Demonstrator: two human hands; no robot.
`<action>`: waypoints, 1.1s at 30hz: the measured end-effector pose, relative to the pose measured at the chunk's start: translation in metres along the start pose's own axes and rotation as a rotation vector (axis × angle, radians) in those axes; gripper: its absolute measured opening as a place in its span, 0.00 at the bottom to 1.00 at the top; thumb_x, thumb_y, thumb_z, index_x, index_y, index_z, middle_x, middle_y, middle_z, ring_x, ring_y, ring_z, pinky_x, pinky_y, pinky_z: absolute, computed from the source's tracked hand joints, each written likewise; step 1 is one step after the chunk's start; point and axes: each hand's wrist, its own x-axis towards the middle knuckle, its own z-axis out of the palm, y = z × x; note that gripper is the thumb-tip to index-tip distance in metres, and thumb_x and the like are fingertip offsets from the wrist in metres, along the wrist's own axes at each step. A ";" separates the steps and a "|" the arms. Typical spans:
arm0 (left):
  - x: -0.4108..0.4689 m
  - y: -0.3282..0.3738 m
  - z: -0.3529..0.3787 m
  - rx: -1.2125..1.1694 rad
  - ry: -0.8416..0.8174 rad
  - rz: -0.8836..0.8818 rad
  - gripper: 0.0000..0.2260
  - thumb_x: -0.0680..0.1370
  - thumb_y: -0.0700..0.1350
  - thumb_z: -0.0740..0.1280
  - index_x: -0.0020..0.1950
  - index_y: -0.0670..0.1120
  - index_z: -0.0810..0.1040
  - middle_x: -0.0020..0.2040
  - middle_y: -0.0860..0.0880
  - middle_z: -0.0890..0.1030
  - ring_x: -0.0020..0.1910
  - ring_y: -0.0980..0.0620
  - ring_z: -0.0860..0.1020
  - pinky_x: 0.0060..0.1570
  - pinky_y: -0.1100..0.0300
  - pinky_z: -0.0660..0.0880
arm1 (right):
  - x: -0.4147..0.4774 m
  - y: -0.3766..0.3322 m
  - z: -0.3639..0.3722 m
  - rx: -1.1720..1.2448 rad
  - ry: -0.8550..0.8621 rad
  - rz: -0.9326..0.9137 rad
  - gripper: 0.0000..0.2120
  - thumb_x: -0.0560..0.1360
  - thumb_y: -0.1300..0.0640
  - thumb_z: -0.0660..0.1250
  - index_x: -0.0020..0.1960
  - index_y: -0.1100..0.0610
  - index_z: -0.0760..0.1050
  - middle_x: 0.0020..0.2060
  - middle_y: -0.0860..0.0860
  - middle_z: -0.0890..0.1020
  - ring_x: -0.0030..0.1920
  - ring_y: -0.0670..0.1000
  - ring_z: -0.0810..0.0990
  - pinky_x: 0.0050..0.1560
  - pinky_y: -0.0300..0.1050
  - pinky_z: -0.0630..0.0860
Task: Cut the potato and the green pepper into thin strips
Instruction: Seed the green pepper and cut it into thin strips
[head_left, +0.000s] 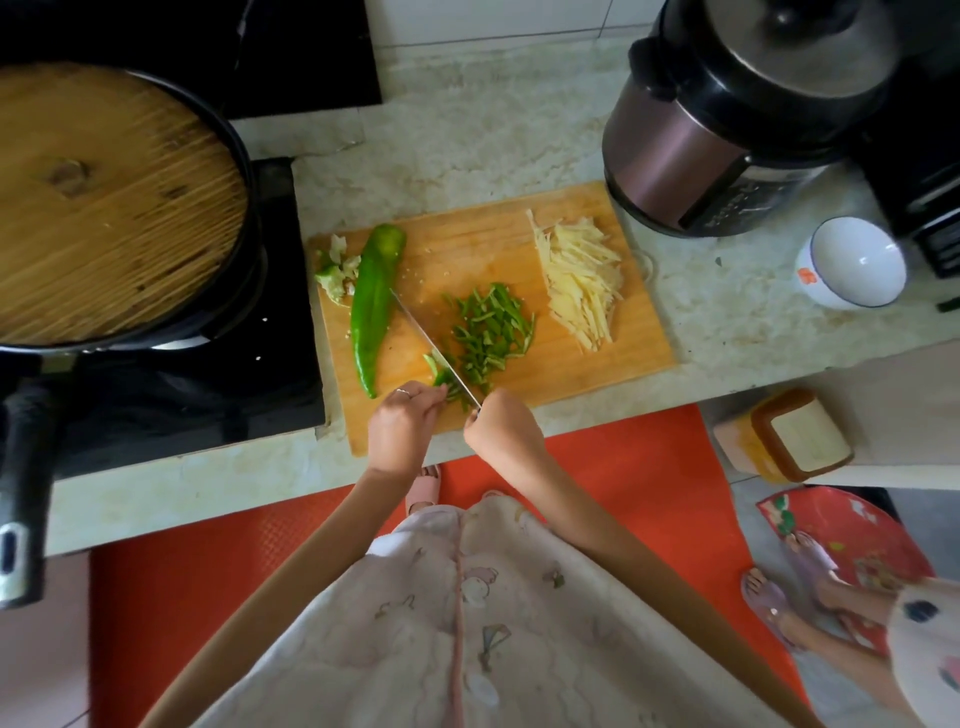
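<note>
Two hands meet at the near edge of the cutting board (478, 244): the left hand (402, 421) curls its fingers over a pepper piece (444, 385), and the right hand (498, 423) is wrapped round the handle of a knife (434, 348) whose blade lies slantwise across that piece. Just beyond, a heap of pepper strips (488, 327) sits mid-board, with a long green pepper (371, 306) to its left and potato strips (582, 283) piled to its right. Farther back on the tabletop (467, 145) stand a white bowl (852, 265) and a pressure cooker (727, 130).
</note>
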 end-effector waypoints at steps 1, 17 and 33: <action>0.000 -0.001 -0.001 -0.004 -0.006 0.011 0.08 0.70 0.37 0.69 0.45 0.40 0.85 0.40 0.44 0.84 0.34 0.46 0.81 0.28 0.60 0.78 | 0.000 0.000 0.000 0.003 0.006 0.006 0.14 0.78 0.56 0.61 0.60 0.63 0.71 0.54 0.59 0.80 0.56 0.60 0.79 0.49 0.46 0.73; -0.003 0.003 0.006 -0.066 0.031 -0.076 0.04 0.69 0.35 0.75 0.43 0.38 0.84 0.38 0.43 0.80 0.32 0.45 0.79 0.26 0.58 0.75 | -0.018 0.029 -0.010 -0.057 0.023 -0.093 0.16 0.78 0.57 0.60 0.33 0.57 0.64 0.30 0.50 0.71 0.39 0.57 0.75 0.37 0.42 0.64; -0.006 0.008 0.009 -0.050 0.009 -0.090 0.10 0.68 0.29 0.74 0.47 0.39 0.85 0.43 0.44 0.82 0.38 0.46 0.81 0.33 0.62 0.75 | -0.015 0.014 -0.009 0.060 0.046 -0.044 0.17 0.77 0.59 0.60 0.30 0.56 0.63 0.27 0.50 0.69 0.33 0.55 0.71 0.31 0.43 0.63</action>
